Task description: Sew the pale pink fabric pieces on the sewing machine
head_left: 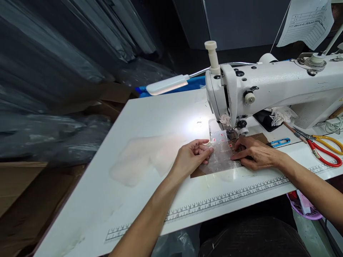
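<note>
- Plastic film point(221, 151), clear and dotted with small red marks, lies at the needle end of a white sewing machine point(268, 82), over a brown sheet point(198, 174). Its far edge reaches the presser foot point(232, 135); whether it runs underneath is too small to tell.
- The left hand point(193, 155) is at the film's left edge, fingers curled inward and the thumb stretched toward the film; I cannot tell whether they pinch it.
- The right hand point(254, 153) rests palm down on the film's right side, index finger extended leftward, the other fingers loosely bent, gripping nothing that shows.
- Both forearms cross a printed ruler scale point(225, 201) along the near edge of the white sewing table point(88, 192).
- A white lamp point(167, 84) on a flexible metal neck throws a bright patch left of the needle area.
- Just beyond the right hand lie blue thread snips point(280, 142); farther right, red-handled scissors point(324, 155) and yellow-handled scissors point(329, 141) overlap.
- White lace point(282, 116) is bunched beneath the machine arm.
- A printed form point(308, 23) hangs at the upper right, and a purple basket point(312, 216) sits below the table.
- Cardboard point(21, 189) and crumpled plastic sheeting point(53, 135) fill the left side.
</note>
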A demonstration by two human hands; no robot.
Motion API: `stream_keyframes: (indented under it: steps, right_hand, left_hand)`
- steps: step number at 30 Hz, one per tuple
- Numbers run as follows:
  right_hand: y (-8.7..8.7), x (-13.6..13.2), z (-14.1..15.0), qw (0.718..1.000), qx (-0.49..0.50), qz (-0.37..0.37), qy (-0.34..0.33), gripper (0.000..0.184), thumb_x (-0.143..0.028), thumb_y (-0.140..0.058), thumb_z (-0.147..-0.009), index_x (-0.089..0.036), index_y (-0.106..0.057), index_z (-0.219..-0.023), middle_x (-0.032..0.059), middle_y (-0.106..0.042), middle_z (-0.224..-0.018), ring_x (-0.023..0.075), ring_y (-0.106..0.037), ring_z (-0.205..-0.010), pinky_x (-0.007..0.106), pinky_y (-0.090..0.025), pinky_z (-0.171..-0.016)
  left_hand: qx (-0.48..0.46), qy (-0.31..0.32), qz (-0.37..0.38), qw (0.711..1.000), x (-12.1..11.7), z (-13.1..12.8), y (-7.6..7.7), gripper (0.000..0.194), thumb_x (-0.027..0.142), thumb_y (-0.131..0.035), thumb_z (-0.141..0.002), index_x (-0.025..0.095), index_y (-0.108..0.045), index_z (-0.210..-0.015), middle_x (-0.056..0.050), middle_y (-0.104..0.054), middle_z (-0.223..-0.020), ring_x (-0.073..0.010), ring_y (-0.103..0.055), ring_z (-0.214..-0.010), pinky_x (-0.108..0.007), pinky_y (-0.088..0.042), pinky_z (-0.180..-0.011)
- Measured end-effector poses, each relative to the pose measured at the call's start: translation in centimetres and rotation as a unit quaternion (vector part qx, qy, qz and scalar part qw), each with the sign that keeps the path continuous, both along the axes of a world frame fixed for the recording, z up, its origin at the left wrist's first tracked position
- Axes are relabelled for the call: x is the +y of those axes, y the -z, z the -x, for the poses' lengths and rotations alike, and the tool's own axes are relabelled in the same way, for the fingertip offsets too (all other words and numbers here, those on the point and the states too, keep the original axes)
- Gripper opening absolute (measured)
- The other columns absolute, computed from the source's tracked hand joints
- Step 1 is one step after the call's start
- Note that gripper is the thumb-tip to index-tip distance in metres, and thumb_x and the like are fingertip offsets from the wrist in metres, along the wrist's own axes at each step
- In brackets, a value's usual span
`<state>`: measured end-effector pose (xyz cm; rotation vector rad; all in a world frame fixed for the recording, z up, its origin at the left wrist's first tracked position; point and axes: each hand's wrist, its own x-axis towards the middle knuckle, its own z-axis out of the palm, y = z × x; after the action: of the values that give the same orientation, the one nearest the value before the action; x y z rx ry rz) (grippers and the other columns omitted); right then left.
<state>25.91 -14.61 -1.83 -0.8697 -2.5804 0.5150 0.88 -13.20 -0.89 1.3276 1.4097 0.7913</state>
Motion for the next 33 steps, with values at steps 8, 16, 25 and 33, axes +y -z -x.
stream_keyframes:
  steps: [8,16,25,33]
  right_hand:
    - [-0.1,-0.1,0.1,1.000,0.008,0.004,0.003,0.036,-0.010,-0.054,-0.082,-0.026,-0.078,-0.104,0.0080,-0.061,-0.108,0.0202,-0.058,-0.102,0.037,-0.049,-0.094]
    - [-0.2,-0.3,0.2,1.000,0.013,0.004,0.007,0.030,-0.010,-0.057,-0.083,-0.023,-0.079,-0.101,0.0092,-0.061,-0.106,0.0214,-0.059,-0.099,0.037,-0.050,-0.092]
    - [0.2,0.3,-0.1,0.996,0.059,0.053,0.030,0.035,-0.012,-0.055,-0.087,-0.020,-0.074,-0.114,0.0109,-0.061,-0.111,0.0214,-0.061,-0.102,0.039,-0.052,-0.094]
    - [1.4,1.0,0.3,0.998,0.027,-0.015,0.047,0.039,-0.008,-0.049,-0.088,-0.017,-0.071,-0.119,0.0128,-0.057,-0.108,0.0217,-0.059,-0.099,0.042,-0.055,-0.093]
  left_hand:
    - [-0.005,-0.007,0.003,1.000,-0.1,-0.2,-0.2,0.063,0.053,-0.087,-0.053,0.014,-0.067,-0.098,0.001,-0.064,-0.068,-0.0127,-0.060,-0.058,-0.026,-0.055,-0.052]
    - [0.143,0.004,-0.228,0.963,-0.5,0.4,0.7,0.034,0.043,-0.069,-0.081,0.017,-0.071,-0.102,-0.001,-0.065,-0.074,-0.0086,-0.052,-0.050,-0.021,-0.046,-0.046]
    - [0.187,0.353,-0.531,0.747,-3.4,-0.5,0.2,0.008,0.013,-0.058,-0.092,0.014,-0.066,-0.094,-0.006,-0.071,-0.089,-0.0159,-0.066,-0.077,-0.030,-0.055,-0.065]
    - [0.151,0.338,-0.507,0.778,-3.9,0.5,1.2,0.007,0.018,-0.064,-0.092,0.015,-0.067,-0.097,-0.007,-0.071,-0.091,-0.0168,-0.065,-0.078,-0.032,-0.055,-0.067]
